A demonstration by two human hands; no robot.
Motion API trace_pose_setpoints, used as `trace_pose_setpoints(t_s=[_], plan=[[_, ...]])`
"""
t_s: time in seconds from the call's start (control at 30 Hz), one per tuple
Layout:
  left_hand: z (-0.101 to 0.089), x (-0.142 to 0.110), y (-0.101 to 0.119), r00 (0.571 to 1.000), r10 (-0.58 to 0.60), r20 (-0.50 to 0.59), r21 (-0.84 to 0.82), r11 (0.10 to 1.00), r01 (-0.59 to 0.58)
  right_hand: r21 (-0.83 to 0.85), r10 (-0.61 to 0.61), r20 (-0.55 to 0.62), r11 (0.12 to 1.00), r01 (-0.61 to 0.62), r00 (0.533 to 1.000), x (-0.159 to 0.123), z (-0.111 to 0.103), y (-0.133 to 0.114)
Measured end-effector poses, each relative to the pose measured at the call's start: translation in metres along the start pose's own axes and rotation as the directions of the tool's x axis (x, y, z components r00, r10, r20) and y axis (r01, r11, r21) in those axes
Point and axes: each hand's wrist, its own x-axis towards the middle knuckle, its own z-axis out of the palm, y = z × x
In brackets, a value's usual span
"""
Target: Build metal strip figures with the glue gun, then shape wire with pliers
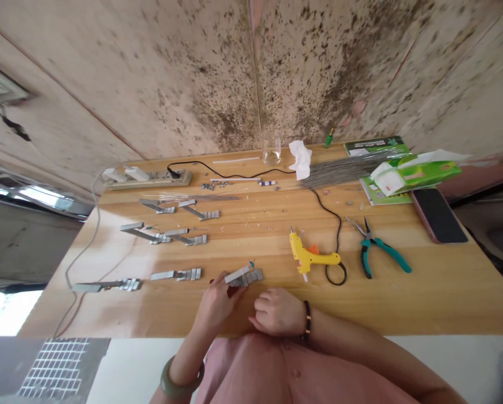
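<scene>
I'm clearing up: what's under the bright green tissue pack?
A flat green and white printed piece, perhaps a booklet, pokes out; anything else the pack covers is hidden.

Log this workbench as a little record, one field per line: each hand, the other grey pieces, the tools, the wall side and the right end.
Left hand: fingers on a grey, segmented, bar-shaped piece
Right hand: loosely curled; whether it holds anything is hidden
Other pieces: similar grey pieces, farther left
Tools: yellow glue gun with orange trigger; teal-handled metal pliers to its right
Wall side: off-white power strip; clear glass; crumpled white tissue
Right end: dark-screened phone with pinkish edge
</scene>
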Motion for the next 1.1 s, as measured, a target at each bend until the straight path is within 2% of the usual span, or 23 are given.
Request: trace_pose_setpoints(t_s=[0.17,0.73,1.1], plan=[[0.0027,0.0019,-0.0009,0.998,0.027,-0.058,-0.058,0.998,-0.030,0.005,-0.004,0.004,1.000,0.004,1.000,0.0000,-0.0003,-0.0001],[0.0036,0.0015,-0.0006,0.999,-0.018,-0.032,-0.186,0.983,0.011,0.001,0.011,0.023,1.000,-0.011,1.000,-0.0013,0.0009,-0.0006],[0.0039,-0.0057,-0.0025,0.996,-0.051,-0.074,-0.267,0.963,0.029,-0.002,0.012,0.045,1.000,-0.012,0.999,-0.0017,0.0018,-0.0005]])
